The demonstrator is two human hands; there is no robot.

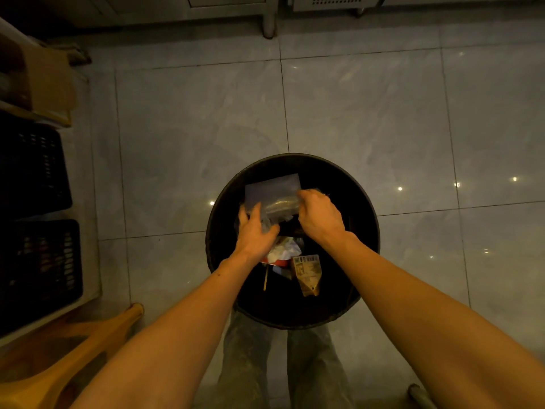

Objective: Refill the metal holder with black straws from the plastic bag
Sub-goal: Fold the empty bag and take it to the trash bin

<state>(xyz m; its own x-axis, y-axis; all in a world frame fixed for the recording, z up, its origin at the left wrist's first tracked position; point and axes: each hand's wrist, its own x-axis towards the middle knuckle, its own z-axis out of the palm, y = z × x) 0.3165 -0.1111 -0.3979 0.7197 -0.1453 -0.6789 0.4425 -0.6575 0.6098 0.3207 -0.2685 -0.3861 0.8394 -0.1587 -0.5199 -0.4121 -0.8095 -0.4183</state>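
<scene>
I look straight down at a round black bin [365, 202] on a tiled floor. Over its opening both hands hold a clear plastic bag [274, 191], partly crumpled. My left hand [255, 230] grips the bag's left lower part, fingers curled into the plastic. My right hand [320, 215] grips its right side, knuckles up. No straws show inside the bag, and neither the metal holder nor any black straws are in view.
Inside the bin lie crumpled paper [284, 250], a brown sachet [306, 274] and a wooden stick [266, 278]. Dark slotted crates [38, 214] on a shelf stand at the left, with a wooden stool leg [88, 343] below them. Metal cabinet legs [269, 25] stand at the far edge.
</scene>
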